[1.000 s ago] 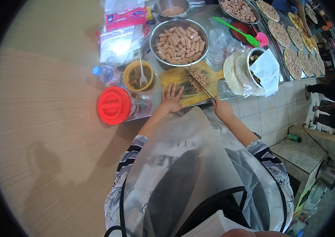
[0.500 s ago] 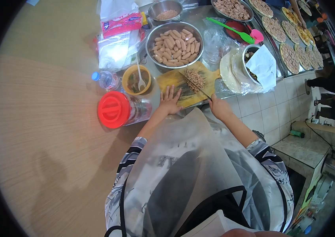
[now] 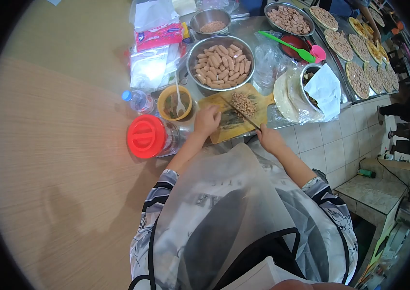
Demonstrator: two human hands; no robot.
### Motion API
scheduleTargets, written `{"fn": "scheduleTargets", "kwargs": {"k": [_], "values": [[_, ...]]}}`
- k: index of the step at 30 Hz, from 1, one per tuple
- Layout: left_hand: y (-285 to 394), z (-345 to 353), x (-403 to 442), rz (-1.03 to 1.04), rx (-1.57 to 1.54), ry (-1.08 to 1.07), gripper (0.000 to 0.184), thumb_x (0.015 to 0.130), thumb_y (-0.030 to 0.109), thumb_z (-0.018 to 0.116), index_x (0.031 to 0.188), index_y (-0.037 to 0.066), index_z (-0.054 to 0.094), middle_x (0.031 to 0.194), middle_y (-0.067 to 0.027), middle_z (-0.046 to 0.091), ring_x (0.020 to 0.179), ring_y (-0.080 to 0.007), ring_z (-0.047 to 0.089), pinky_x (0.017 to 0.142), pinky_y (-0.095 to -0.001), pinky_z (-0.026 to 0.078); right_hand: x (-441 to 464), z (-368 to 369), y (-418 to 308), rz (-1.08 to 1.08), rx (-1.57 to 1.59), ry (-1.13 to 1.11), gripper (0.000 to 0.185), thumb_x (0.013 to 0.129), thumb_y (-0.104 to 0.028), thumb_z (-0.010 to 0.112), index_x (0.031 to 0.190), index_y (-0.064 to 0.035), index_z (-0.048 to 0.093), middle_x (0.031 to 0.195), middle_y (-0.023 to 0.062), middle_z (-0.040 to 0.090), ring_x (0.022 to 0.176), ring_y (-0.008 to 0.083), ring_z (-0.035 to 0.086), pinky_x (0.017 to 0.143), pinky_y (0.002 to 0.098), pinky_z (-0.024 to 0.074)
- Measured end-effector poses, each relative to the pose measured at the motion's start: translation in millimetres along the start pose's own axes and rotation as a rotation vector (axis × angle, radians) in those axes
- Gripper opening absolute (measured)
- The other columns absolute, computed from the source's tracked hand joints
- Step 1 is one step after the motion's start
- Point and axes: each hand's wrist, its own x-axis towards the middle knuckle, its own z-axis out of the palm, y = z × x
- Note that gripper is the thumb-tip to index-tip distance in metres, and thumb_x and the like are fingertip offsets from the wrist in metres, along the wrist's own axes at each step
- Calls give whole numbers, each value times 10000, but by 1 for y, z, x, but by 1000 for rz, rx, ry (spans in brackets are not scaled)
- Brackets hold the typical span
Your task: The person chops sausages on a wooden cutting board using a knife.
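Observation:
My right hand (image 3: 270, 138) grips the handle of a knife (image 3: 236, 109), whose blade slants up and left across a yellow cutting board (image 3: 224, 133). Against the blade's far side lies a pile of finely chopped pinkish-brown sausage (image 3: 244, 103). Over the board's left part, my left hand (image 3: 208, 120) is curled, with its fingers drawn in; whether anything is inside them is hidden. Behind the board stands a steel bowl (image 3: 191, 75) full of short sausages (image 3: 222, 63). A yellow tub (image 3: 158, 103) with a white spoon (image 3: 180, 107) sits left of my left hand.
A red-lidded jar (image 3: 145, 136) and a water bottle (image 3: 139, 101) stand at left, below plastic packs (image 3: 154, 63). To the right are a paper-covered pot (image 3: 303, 77), a green spatula (image 3: 287, 44) and a pink cup (image 3: 318, 53). Several topped pizzas (image 3: 358, 79) lie farther right, near another person's arm (image 3: 370, 21).
My left hand has gone from lying flat with spread fingers on the board to a curled shape. The right hand keeps its hold on the knife. The view has shifted slightly.

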Motion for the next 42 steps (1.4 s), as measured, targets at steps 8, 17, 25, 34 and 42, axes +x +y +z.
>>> {"fn": "scheduleTargets", "kwargs": {"k": [8,17,25,34,42], "values": [[1,-10,75,161,106,188,198,742,114,466,888,24,565,889,-140,554,834,-302,520,708,-381,423,-8,26,6,-4,78,17,259,842,-269,370,882,-12,371,674,211,555,638,364,544,569,460,419],[-29,17,153,-205,433,-406,326,651,279,569,894,64,605,882,-148,586,801,-277,562,709,-345,445,-12,8,11,78,123,33,257,833,-273,381,875,-20,369,685,198,559,664,354,549,581,454,420],[-25,9,160,-133,525,-505,413,624,371,605,766,-17,614,791,-190,587,751,-287,568,674,-347,444,-24,31,28,-24,168,-29,264,828,-291,393,889,-35,374,680,198,556,655,356,546,566,453,410],[8,-18,130,-189,436,-213,392,692,374,574,800,-2,597,768,-172,587,762,-305,563,660,-361,437,-24,10,30,8,171,65,241,830,-280,411,836,-41,382,645,192,541,612,364,532,521,458,401],[13,17,28,-268,-254,-8,326,710,326,603,844,29,586,661,-82,575,586,-151,538,559,-269,421,-24,32,19,62,216,85,266,832,-299,394,823,-33,392,647,221,539,622,388,525,543,472,399]]}}
